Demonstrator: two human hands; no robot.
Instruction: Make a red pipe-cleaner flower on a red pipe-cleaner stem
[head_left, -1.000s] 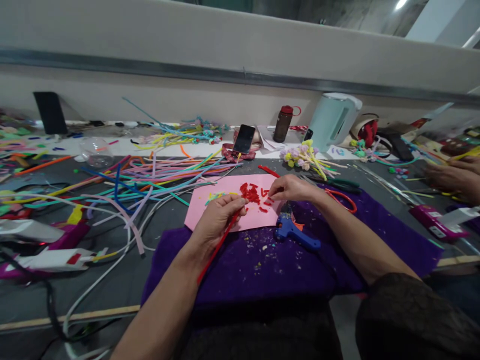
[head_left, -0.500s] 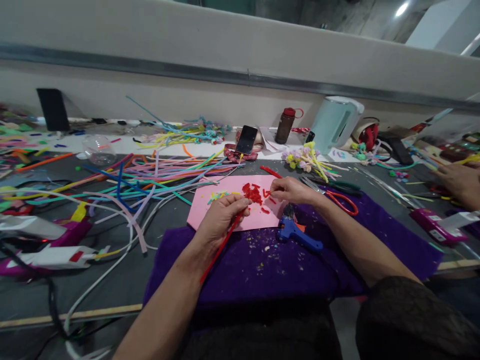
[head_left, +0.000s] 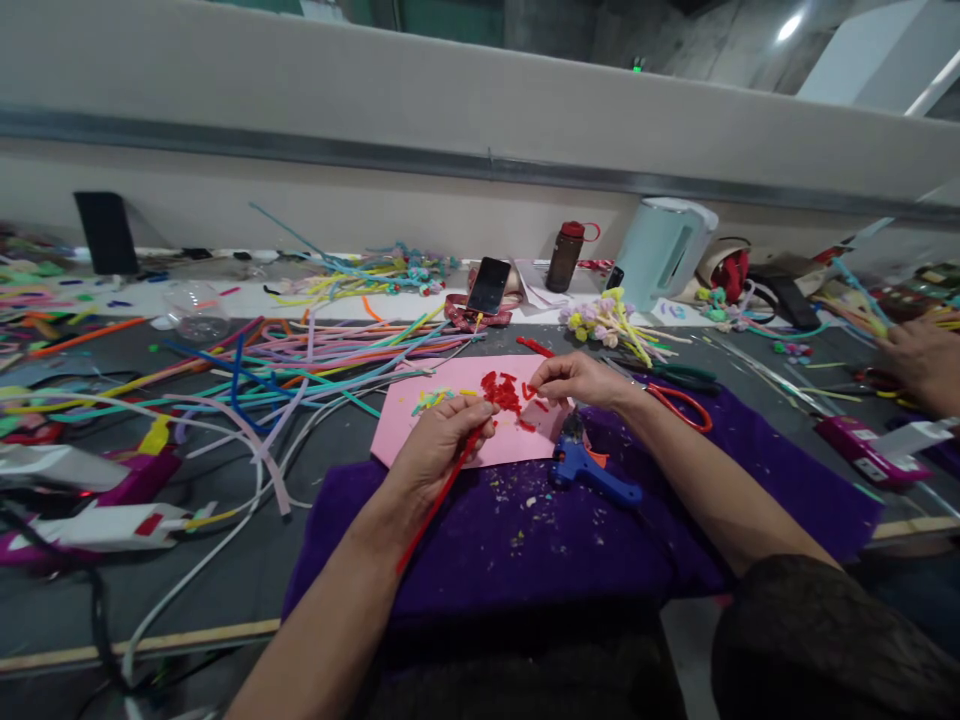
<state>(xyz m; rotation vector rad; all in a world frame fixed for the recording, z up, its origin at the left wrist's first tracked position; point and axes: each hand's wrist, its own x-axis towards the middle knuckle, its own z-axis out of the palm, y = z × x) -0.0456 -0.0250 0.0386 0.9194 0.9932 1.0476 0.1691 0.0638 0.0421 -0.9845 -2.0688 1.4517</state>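
My left hand is closed around a long red pipe cleaner, which slants down toward my forearm. It hangs over a pink sheet that bears a heap of short red pipe cleaner pieces and a small group of yellow and green bits. My right hand is pinched at the sheet's right side, its fingertips beside a few loose red pieces. Whether a piece is between those fingertips is too small to make out. Just below that hand lies a blue glue gun on purple cloth.
Red-handled scissors lie right of my right hand. Many coloured pipe cleaners and a white cable spread leftward. Behind stand a phone, a bottle and a kettle. Another person's hand is at far right.
My right hand has shifted slightly left, its fingertips nearer the loose red pieces. My left hand keeps the red pipe cleaner almost unmoved. The view has tilted a little.
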